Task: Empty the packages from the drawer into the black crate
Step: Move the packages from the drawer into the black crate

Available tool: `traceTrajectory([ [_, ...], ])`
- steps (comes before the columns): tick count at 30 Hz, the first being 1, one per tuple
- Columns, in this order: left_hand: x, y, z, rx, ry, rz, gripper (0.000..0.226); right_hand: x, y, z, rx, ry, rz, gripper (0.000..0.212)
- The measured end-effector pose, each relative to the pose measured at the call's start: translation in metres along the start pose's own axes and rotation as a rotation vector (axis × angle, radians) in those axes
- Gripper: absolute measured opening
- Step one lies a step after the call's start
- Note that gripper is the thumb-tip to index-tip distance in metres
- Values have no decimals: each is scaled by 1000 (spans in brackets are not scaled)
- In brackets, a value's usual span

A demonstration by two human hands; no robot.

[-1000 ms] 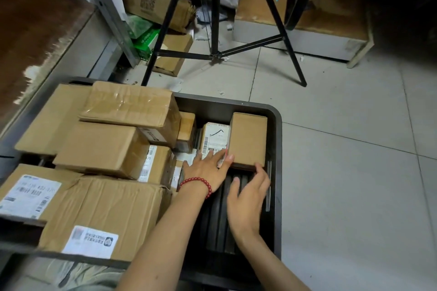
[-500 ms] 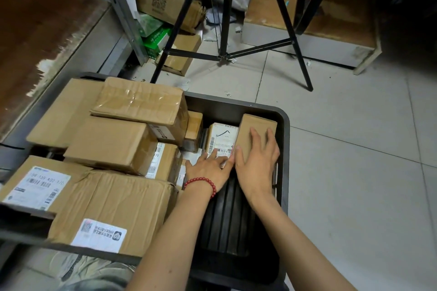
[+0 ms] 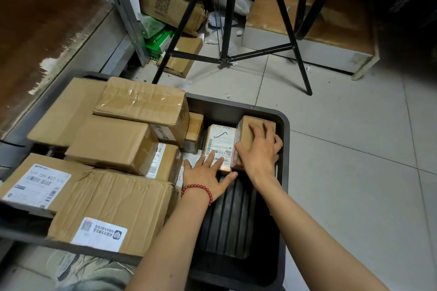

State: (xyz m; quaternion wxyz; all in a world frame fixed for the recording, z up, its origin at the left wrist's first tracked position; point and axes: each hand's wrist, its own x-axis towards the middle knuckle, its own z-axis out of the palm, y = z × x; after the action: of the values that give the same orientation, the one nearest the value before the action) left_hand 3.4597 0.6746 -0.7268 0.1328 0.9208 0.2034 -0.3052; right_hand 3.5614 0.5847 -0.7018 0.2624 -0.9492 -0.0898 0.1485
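A black plastic crate with a ribbed floor [image 3: 220, 111] sits on the pale tiled floor [image 3: 354, 172], just right of what looks like the grey metal drawer [image 3: 23, 231], which is piled with brown cardboard parcels. Only two packages stand in the crate, both against its far wall: a small parcel faced with a white shipping label [image 3: 221, 142] and, touching it on the right, a small plain brown cardboard box [image 3: 254, 125]. The left hand [image 3: 208, 172], with a red bead bracelet at the wrist, lies with straight, spread fingers on the near end of the labelled parcel, touching it without clasping it. The right hand [image 3: 260, 149] is draped over the brown box, thumb down its left side and fingers curved over the top and right edge, so it appears to be gripping it. Most of the load is not yet moved. The main risk is the drawer pile: the clear-taped brown carton on top [image 3: 142, 104] reaches to the crate side, and pulling a lower box could tip it. The two small packages may also topple if let go carelessly, since the crate floor near them is bare.
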Motion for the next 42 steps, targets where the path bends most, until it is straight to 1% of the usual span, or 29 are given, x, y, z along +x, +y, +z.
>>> traceTrajectory([
  [6,-3,-18,-7,70,-25,-74,79,-6,2,8,-72,-40,-25,58],
  [9,-7,-20,-5,117,-17,-66,80,-8,10,21,-98,-92,-34,52],
  [12,-14,-15,1,216,3,-12,78,-9,29,35,-126,-212,5,52],
  [14,-18,-10,6,251,6,20,77,-9,40,37,-173,-292,-13,56],
  [17,-20,-7,7,287,17,7,74,-8,46,31,-234,-367,-57,59],
  [18,-22,-8,5,317,35,2,73,-8,45,28,-243,-366,-65,59],
  [20,-28,-7,-2,313,103,-19,71,-11,40,23,-243,-310,-99,57],
  [24,-42,-6,-28,194,277,-39,63,-24,24,7,-298,-157,-277,57],
  [26,-51,-6,-46,180,411,-31,61,-30,12,-4,-318,-107,-356,60],
  [28,-63,-9,-66,119,543,-61,59,-34,-3,-15,-314,-51,-435,61],
  [31,-91,-24,-88,34,703,-198,57,-46,-33,-32,-246,14,-554,59],
  [33,-115,-42,-91,16,763,-310,52,-57,-59,-40,-203,34,-650,57],
  [37,-168,-79,-72,-49,791,-491,52,-90,-110,-43,-193,-5,-853,56],
  [42,-250,-126,-39,-105,838,-707,55,-144,-162,-30,-221,-146,-1110,55],
])
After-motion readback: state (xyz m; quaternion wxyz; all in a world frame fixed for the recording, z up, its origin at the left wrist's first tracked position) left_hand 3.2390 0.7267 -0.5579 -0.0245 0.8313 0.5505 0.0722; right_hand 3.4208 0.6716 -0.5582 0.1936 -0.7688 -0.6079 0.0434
